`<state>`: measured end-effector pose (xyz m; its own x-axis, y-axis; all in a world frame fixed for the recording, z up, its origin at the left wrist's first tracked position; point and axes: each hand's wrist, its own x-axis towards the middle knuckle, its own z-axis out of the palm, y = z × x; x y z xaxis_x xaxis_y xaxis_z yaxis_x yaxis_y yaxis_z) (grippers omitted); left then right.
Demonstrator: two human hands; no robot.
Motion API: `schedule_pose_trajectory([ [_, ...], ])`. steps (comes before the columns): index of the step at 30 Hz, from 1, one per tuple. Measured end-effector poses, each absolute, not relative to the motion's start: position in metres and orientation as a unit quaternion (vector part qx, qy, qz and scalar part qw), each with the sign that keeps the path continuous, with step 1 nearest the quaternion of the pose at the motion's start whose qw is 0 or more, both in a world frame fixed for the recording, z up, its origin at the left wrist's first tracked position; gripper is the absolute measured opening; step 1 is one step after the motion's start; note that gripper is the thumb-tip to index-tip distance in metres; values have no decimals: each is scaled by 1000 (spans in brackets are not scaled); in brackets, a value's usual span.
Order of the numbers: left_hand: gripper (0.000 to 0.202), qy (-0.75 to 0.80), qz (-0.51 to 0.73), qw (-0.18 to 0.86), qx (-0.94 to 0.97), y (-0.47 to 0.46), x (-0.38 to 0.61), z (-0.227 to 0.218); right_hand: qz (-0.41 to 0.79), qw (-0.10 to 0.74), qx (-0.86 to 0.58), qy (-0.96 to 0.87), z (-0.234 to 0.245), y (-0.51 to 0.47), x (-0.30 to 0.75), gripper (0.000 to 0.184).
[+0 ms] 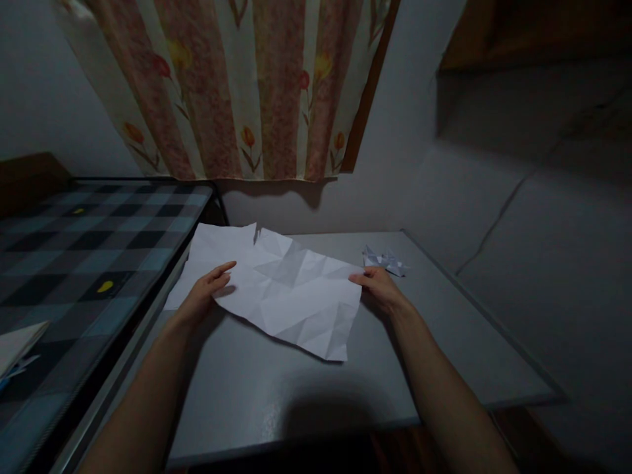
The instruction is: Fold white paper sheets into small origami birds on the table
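Observation:
A creased white sheet of paper (291, 296) is held slightly above a grey table (276, 395). My left hand (205, 293) pinches its left edge, thumb on top. My right hand (378, 286) grips its right edge, fingers closed on the paper. Another white sheet (207, 253) lies flat underneath, toward the table's far left corner.
A small folded paper figure (385, 261) sits on the table behind my right hand. A bed with a checked cover (83, 243) adjoins the table's left side, with papers (17, 345) on it. A floral curtain (237, 85) hangs on the wall behind.

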<state>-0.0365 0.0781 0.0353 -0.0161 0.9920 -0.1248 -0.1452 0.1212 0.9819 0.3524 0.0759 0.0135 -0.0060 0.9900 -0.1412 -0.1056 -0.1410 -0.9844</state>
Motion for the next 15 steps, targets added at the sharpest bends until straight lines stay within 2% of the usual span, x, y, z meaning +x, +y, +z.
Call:
schedule_pose_trajectory([
  [3, 59, 486, 478, 602, 416, 73, -45, 41, 580, 476, -496, -436, 12, 74, 351, 24],
  [6, 44, 482, 465, 615, 417, 72, -44, 38, 594, 472, -486, -433, 12, 73, 348, 26],
  [8, 32, 497, 434, 609, 441, 73, -39, 34, 598, 474, -488, -423, 14, 72, 345, 29],
  [10, 33, 515, 423, 584, 464, 73, -31, 31, 595, 482, -499, -407, 16, 72, 342, 33],
  [15, 35, 524, 529, 511, 430, 72, -14, 31, 570, 498, -526, -387, 14, 75, 335, 37],
])
